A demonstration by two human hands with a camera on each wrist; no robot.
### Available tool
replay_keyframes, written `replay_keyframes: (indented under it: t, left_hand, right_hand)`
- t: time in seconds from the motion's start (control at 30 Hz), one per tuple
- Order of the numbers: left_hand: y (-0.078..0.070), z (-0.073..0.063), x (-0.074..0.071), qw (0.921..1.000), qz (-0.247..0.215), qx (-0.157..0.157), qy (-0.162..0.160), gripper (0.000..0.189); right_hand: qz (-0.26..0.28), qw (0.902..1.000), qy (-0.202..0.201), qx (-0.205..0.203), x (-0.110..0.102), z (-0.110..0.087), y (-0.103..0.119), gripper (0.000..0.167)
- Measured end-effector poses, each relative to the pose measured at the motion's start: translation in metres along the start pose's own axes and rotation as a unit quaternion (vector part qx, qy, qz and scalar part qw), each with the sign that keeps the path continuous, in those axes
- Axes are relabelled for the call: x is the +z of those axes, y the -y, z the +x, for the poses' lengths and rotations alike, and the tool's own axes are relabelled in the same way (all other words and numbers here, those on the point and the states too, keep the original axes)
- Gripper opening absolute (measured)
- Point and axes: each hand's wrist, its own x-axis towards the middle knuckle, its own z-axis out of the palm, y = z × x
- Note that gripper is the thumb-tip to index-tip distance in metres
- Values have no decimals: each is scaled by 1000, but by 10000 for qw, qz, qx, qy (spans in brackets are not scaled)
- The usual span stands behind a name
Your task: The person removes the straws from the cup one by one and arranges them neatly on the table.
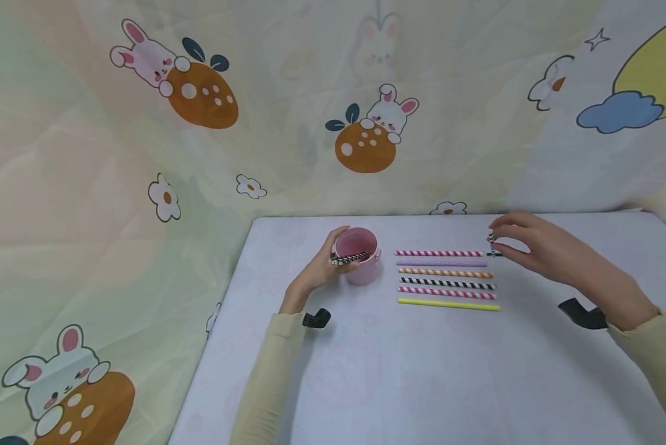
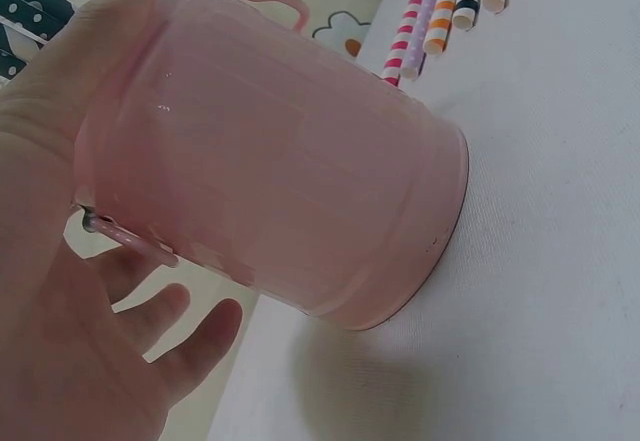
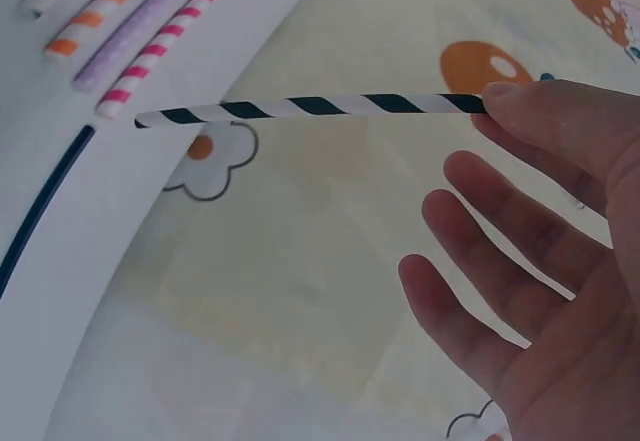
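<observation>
My left hand grips a pink bucket near its rim, thumb on one side and fingers spread around the other. Several black-and-white patterned paper straws lean out over the rim beside this hand. With thumb and forefinger, my right hand pinches one end of a black-and-white striped paper straw; its other three fingers are spread apart. The held straw points down, its free end near the end of the red-and-white straw in the row on the table.
Below the red-and-white straw lie lilac, orange, black-striped, pink and yellow straws, roughly parallel. A thin dark strip lies on the white table. Behind hangs a cartoon-print cloth.
</observation>
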Motion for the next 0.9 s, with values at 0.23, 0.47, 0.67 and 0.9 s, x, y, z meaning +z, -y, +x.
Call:
replay_keyframes:
  t: [0.23,0.47,0.67,0.9]
  left_hand:
    - [-1,0,0,10000,25,-27,8,93]
    - [-1,-1,-1,10000,30,-78,-21,93]
    - [2,1,-1,10000,-17,-52,21,93]
    - [0,0,0,10000,48,-74,-3,93]
  right_hand:
    - [-550,9978,361,38,2,-13,-17,26]
    - [-803,9884,1191,495,2,-21,-32,21]
    - [-904,9829,1481,619,10,-30,-50,18]
    - [-1134,9765,1603,892,28,-34,-66,15]
